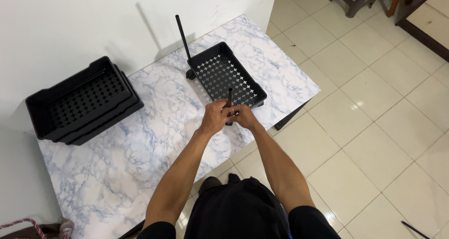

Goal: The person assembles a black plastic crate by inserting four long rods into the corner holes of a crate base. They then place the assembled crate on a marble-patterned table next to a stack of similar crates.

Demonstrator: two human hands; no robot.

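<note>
A big counter [140, 140] with a white and blue marble top stands against a white wall, and a tiled floor [374, 103] lies to the right of it. On the far left of the counter sits a stack of black trays [82, 101] with small cross-shaped holes in the bottom. Another black tray [228, 75] of the same kind sits alone near the right end of the counter. A thin black pole [183, 35] stands upright at its far left corner. At the near corner of this tray, the left hand [214, 117] and the right hand [244, 117] meet, touching each other. The fingers of both hands are curled tight around a short black rod [230, 96], which stands upright and pokes out above them, just over the tray's near edge.
</note>
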